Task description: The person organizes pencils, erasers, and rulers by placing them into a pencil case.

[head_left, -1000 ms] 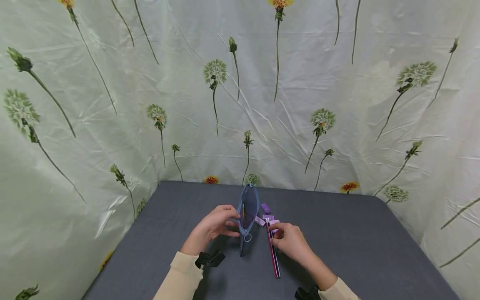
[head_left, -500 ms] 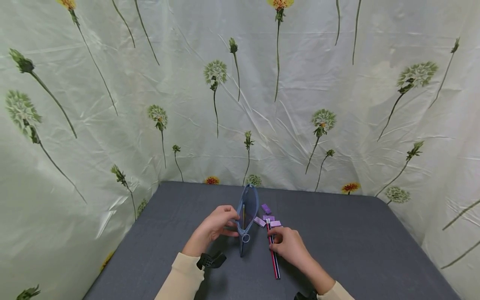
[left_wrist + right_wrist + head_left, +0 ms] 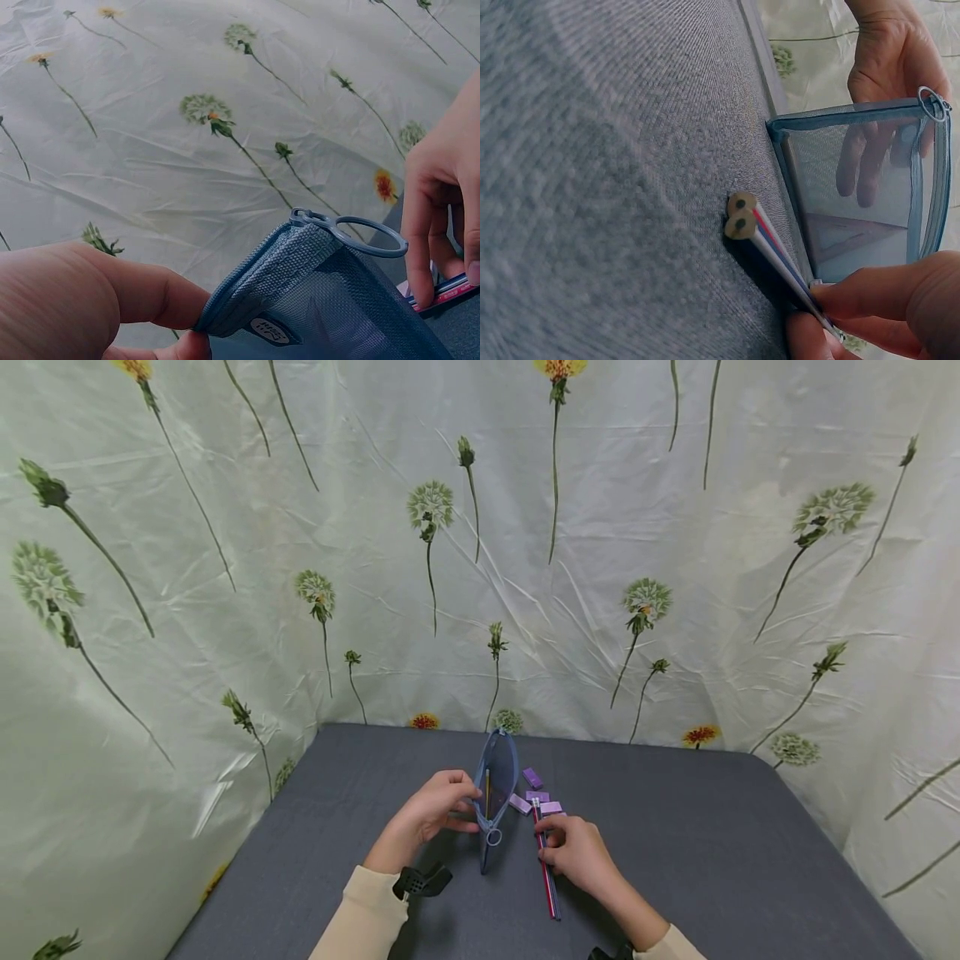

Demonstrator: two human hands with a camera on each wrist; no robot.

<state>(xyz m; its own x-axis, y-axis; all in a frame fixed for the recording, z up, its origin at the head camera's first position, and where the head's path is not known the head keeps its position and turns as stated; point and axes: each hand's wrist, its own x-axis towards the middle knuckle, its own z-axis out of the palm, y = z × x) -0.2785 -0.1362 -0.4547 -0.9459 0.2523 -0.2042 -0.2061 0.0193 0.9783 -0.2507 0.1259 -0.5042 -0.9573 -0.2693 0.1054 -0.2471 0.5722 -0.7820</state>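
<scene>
A blue mesh zip pencil case (image 3: 502,768) stands upright on its edge, its zipped mouth spread apart. My left hand (image 3: 433,810) pinches one side of the mouth between thumb and fingers, as the left wrist view shows up close. Inside the case leans a yellow pencil (image 3: 487,789). To the right, my right hand (image 3: 579,852) pinches two striped pencils (image 3: 550,893), red and dark blue with white, lying side by side. Their flat, unsharpened ends (image 3: 741,223) point toward the camera in the right wrist view, close over the table.
Several purple and lilac eraser-like blocks (image 3: 532,777) lie beside the case, near the pencils' far ends. A ring-shaped zip pull (image 3: 371,234) hangs from the case's near corner. The dark grey table (image 3: 712,843) meets a dandelion-print curtain (image 3: 585,610) at the back.
My right hand has moved slightly left and down, its fingers closing round the pencils, which have turned a little. The left hand and the case have stayed nearly still.
</scene>
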